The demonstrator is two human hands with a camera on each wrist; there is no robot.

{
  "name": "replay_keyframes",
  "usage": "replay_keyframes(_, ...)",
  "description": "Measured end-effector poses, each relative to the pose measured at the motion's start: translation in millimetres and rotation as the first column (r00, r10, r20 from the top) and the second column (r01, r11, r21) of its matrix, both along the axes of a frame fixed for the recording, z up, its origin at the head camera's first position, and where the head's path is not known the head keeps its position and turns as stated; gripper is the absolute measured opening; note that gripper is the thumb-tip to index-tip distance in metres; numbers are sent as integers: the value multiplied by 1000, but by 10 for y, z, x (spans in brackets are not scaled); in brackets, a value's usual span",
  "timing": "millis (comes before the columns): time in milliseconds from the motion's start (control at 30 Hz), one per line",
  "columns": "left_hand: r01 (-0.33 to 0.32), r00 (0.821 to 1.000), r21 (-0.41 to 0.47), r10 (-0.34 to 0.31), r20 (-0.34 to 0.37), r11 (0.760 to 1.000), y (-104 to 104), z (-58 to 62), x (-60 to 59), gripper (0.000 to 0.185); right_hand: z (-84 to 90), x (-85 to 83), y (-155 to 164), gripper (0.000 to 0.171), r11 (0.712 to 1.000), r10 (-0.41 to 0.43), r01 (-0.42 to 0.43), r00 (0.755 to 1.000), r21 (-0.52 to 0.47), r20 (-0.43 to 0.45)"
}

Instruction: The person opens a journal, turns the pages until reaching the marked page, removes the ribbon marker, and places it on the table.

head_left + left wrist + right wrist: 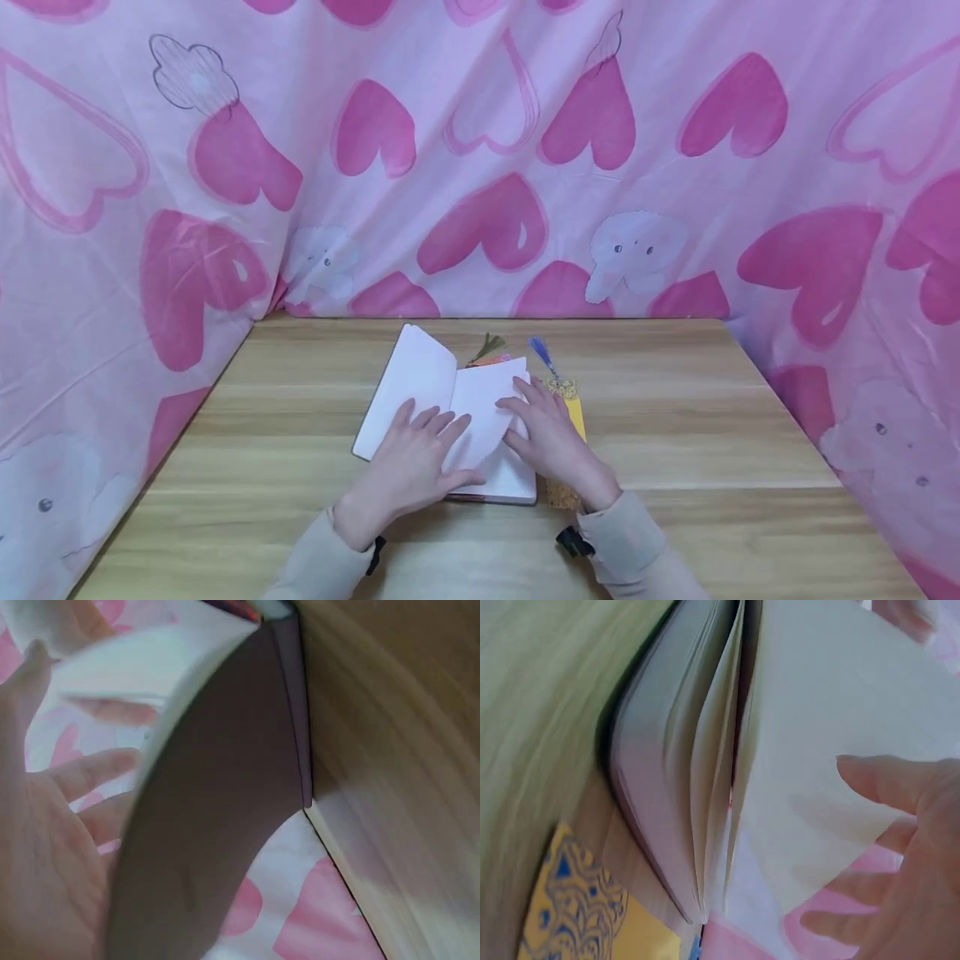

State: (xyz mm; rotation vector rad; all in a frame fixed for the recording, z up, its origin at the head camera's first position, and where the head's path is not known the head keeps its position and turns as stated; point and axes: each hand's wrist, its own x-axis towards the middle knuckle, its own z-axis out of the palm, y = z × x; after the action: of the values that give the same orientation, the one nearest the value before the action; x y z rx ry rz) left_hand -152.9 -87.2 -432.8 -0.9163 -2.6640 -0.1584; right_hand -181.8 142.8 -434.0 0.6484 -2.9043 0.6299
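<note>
A notebook with blank white pages and a dark cover lies open, its left side tilted up. My left hand is spread over the left pages and the fold, fingers extended. My right hand holds a raised leaf near its outer edge. In the right wrist view the thumb lies on one face of that leaf, with the other fingers partly behind it. Beneath the right forearm is a yellow bookmark with a patterned end and a blue tassel, partly hidden.
Behind the notebook, a dark green tassel and orange-pink strands stick out past its top edge. The wooden table is backed and flanked by a pink heart-print cloth. Black straps sit at both wrists.
</note>
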Motion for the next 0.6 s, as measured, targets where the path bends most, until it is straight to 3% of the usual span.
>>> replay_keyframes(167, -62, 998, -35, 62, 0, 997, 12, -86, 66, 82, -58, 20, -56, 36, 998, -39, 38, 999, -46, -34)
replay_keyframes(300, -68, 997, -43, 67, -22, 997, 25, -130, 78, 77, -57, 40, -79, 44, 996, -40, 38, 999, -78, -31)
replay_keyframes(467, -32, 992, -29, 29, -122, 999, 62, -137, 52, 56, -8, 47, -77, 61, 993, -44, 39, 998, -108, -47)
replay_keyframes(600, -34, 978, 13, 36, -206, 999, 83, -119, 17, 49, 25, 41, -44, 71, 992, -43, 38, 998, -120, -45)
